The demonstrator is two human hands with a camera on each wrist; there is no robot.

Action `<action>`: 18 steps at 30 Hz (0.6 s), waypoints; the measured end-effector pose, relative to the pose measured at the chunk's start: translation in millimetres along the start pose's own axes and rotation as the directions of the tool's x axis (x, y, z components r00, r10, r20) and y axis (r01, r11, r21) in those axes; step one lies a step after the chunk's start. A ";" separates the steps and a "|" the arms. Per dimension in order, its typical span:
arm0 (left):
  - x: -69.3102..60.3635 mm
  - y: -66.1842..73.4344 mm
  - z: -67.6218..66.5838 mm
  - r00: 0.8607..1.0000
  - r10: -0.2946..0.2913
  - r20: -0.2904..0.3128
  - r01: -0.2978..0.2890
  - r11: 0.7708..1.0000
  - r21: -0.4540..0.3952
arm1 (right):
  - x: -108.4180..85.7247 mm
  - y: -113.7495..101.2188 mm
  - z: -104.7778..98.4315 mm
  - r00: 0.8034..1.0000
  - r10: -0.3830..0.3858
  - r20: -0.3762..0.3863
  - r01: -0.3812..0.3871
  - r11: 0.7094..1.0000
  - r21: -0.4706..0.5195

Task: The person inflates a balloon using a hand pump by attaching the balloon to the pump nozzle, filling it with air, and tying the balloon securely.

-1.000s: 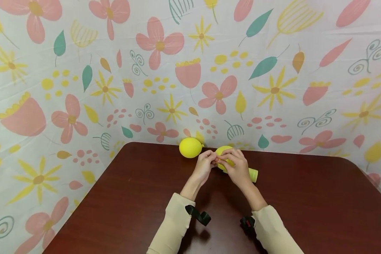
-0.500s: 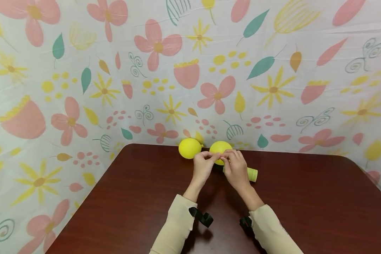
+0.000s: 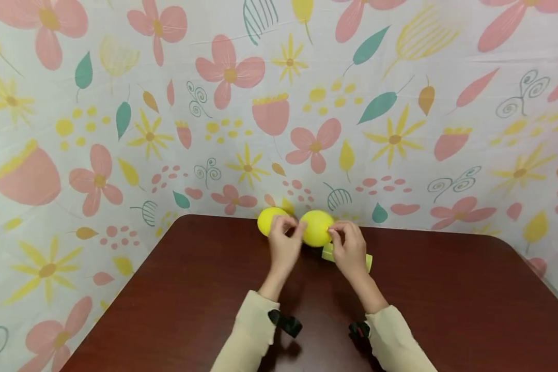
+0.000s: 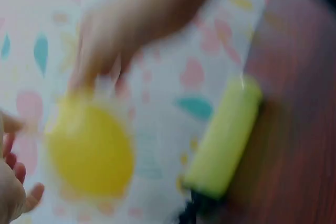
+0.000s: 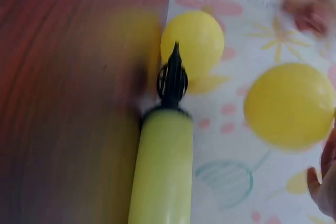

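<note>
One yellow balloon (image 3: 317, 228) sits at ten o'clock from the right hand (image 3: 351, 249), which pinches its neck; the left hand (image 3: 284, 245), loose and empty, is at the balloon's eight. Knotting seems the step, perhaps finished; next calls for gentle setting-down, clear of the pump (image 3: 328, 253) at five.

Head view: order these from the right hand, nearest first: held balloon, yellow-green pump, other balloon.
1. Held balloon: left, pinched by the right hand.
2. Yellow-green pump: lower, partly hidden by that hand.
3. Other balloon: farthest left, partly behind the left hand.
</note>
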State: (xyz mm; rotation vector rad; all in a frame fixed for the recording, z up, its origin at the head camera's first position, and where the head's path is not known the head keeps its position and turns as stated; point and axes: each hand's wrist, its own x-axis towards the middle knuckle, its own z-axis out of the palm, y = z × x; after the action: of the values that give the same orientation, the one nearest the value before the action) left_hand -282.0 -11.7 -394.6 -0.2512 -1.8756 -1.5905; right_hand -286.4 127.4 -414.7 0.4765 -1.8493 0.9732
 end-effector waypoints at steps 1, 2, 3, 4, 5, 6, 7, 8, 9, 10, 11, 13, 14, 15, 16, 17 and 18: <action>-1.8 0.1 -1.2 0.995 0.070 0.073 -0.072 0.997 0.026 | -2.0 -2.7 0.0 0.999 0.012 0.043 -0.012 1.000 0.008; -3.7 0.1 -1.8 0.980 0.119 0.160 -0.126 0.991 0.035 | -3.4 -5.7 -0.1 0.996 0.018 0.084 -0.020 1.000 0.016; -4.9 -0.4 -2.0 0.956 0.162 0.246 -0.180 0.982 0.052 | -4.3 -8.8 0.0 0.993 0.028 0.116 -0.031 0.999 0.025; -5.5 -0.9 -2.2 0.928 0.193 0.319 -0.229 0.970 0.081 | -4.8 -11.0 0.2 0.990 0.037 0.139 -0.042 0.999 0.031; -5.7 -2.3 -2.5 0.904 0.210 0.373 -0.267 0.958 0.107 | -5.2 -12.7 0.4 0.987 0.046 0.153 -0.053 0.998 0.040; -6.0 -3.6 -2.9 0.883 0.212 0.419 -0.286 0.951 0.121 | -5.2 -14.3 0.2 0.985 0.059 0.161 -0.067 0.997 0.049; -6.0 -4.7 -3.4 0.868 0.202 0.453 -0.290 0.948 0.133 | -5.2 -15.4 0.0 0.984 0.069 0.166 -0.080 0.995 0.058; -6.0 -5.3 -4.2 0.855 0.175 0.488 -0.272 0.953 0.135 | -5.1 -16.0 -0.3 0.983 0.079 0.168 -0.091 0.994 0.066; -5.9 -5.7 -5.2 0.843 0.149 0.518 -0.252 0.958 0.135 | -5.1 -16.0 -0.5 0.982 0.087 0.165 -0.100 0.992 0.072; -5.7 -5.6 -5.7 0.830 0.114 0.545 -0.219 0.967 0.132 | -5.0 -15.6 -1.4 0.982 0.100 0.162 -0.114 0.990 0.080; -5.8 -5.7 -6.0 0.819 0.077 0.569 -0.178 0.976 0.123 | -4.8 -15.7 -2.5 0.981 0.114 0.157 -0.129 0.988 0.090; -6.7 -4.3 -7.4 0.799 0.011 0.601 -0.089 0.991 0.100 | -4.1 -16.0 -4.7 0.974 0.169 0.148 -0.188 0.974 0.123; -7.5 -3.8 -7.9 0.788 -0.011 0.616 -0.050 0.995 0.083 | -3.1 -16.1 -6.1 0.967 0.209 0.146 -0.230 0.962 0.146; -8.4 -3.2 -8.2 0.780 -0.016 0.625 -0.030 0.998 0.062 | -1.8 -16.8 -7.9 0.956 0.256 0.143 -0.278 0.946 0.165; -9.2 -2.4 -8.4 0.770 -0.016 0.638 -0.012 0.999 0.040 | 0.8 -17.0 -10.1 0.938 0.319 0.136 -0.340 0.923 0.180; -10.1 -1.4 -8.4 0.760 -0.015 0.650 0.004 1.000 0.018 | 4.2 -16.9 -13.2 0.913 0.387 0.129 -0.406 0.894 0.189; -10.7 4.6 -10.0 0.747 -0.016 0.665 0.017 1.000 0.005 | 8.1 -16.4 -16.8 0.886 0.450 0.115 -0.464 0.863 0.198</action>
State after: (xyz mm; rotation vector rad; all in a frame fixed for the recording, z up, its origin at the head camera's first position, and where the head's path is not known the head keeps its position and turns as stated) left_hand -267.8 -17.1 -396.7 -0.9155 -2.4014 -1.6390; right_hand -269.4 131.4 -396.9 0.1968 -1.9664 1.5113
